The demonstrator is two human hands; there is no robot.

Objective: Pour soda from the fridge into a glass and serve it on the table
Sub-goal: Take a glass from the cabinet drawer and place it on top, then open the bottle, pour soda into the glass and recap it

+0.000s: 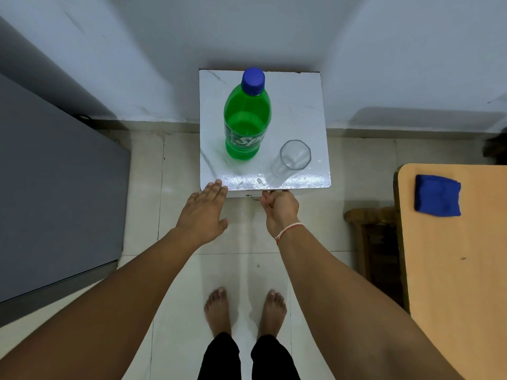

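A green soda bottle (247, 119) with a blue cap stands upright on a small white marble-look stand (301, 105) against the wall. An empty clear glass (293, 159) stands to the right of the bottle, near the stand's front edge. My left hand (204, 212) is flat with fingers straight, its fingertips at the stand's front left corner, holding nothing. My right hand (279, 208) is curled loosely just below the stand's front edge, under the glass, with nothing seen in it.
The grey fridge (55, 187) stands shut at the left. A wooden table (452, 270) with a folded blue cloth (437, 195) is at the right, a dark wooden stool (373, 237) beside it. My bare feet stand on pale floor tiles.
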